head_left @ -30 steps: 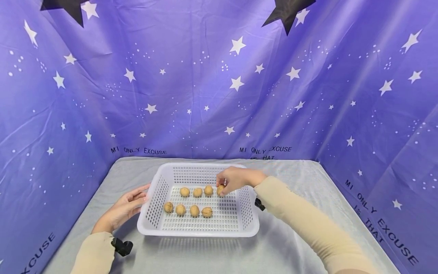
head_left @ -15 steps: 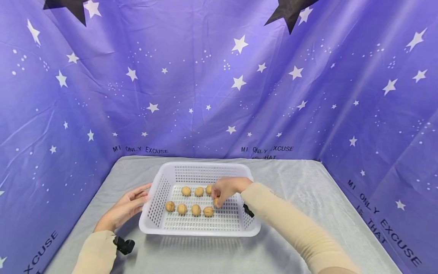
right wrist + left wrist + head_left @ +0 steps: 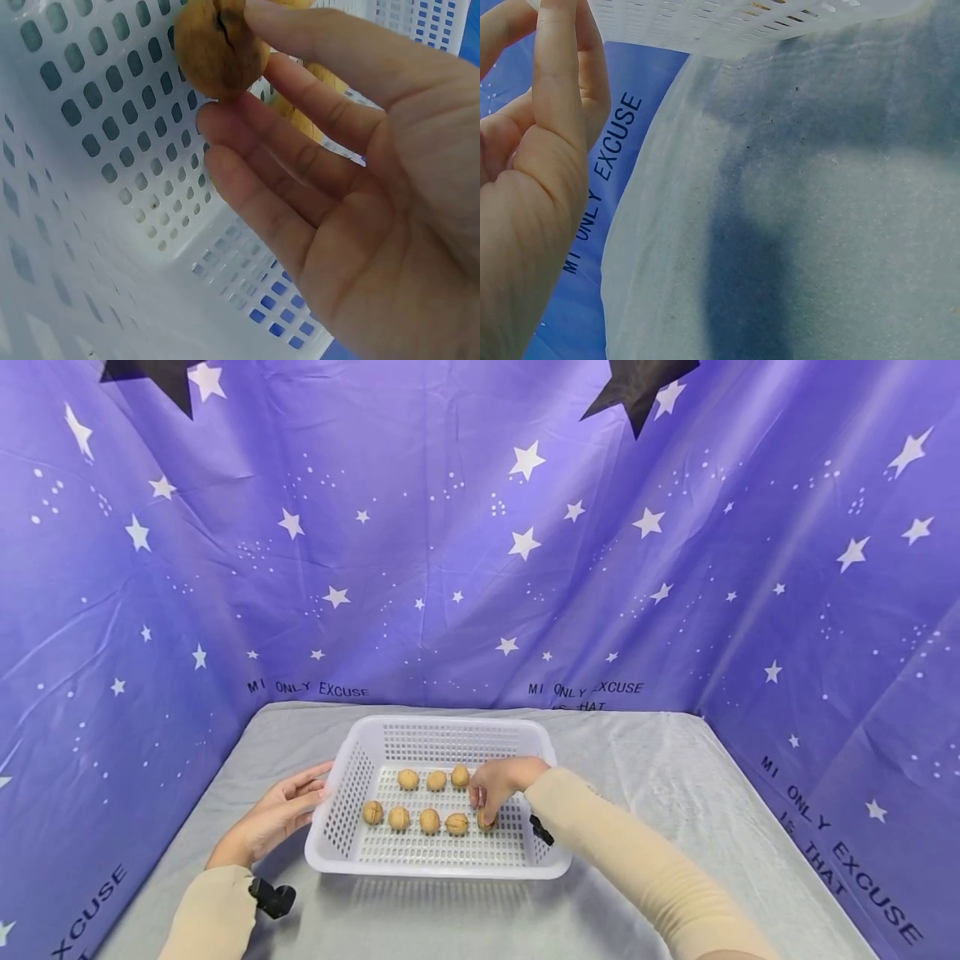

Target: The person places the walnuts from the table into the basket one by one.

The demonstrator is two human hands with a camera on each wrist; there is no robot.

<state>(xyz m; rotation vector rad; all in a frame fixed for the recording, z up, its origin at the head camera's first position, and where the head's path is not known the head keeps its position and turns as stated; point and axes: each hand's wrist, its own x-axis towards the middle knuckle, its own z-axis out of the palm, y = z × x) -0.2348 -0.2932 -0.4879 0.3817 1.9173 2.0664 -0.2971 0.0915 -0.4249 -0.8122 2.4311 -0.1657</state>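
Fingers [image 3: 300, 161] pinch a cracked walnut [image 3: 221, 49], its split visible only in the right-wrist view.

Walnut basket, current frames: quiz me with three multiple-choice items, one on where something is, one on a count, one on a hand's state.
1. Where is the walnut that the right hand holds?
A. on the grey cloth outside the basket
B. at the right end of the front row in the basket
C. in the left hand

2. How many walnuts does the head view show in the basket?
A. five
B. eight
C. twelve

3. What is the left hand doing?
A. touching the basket's left wall with straight fingers
B. gripping a walnut
C. resting in a fist

Answers: 1 B, the right hand pinches the walnut beside the front row. 2 B, three behind, five in front, inside the basket. 3 A, the left hand lies open against the wall.
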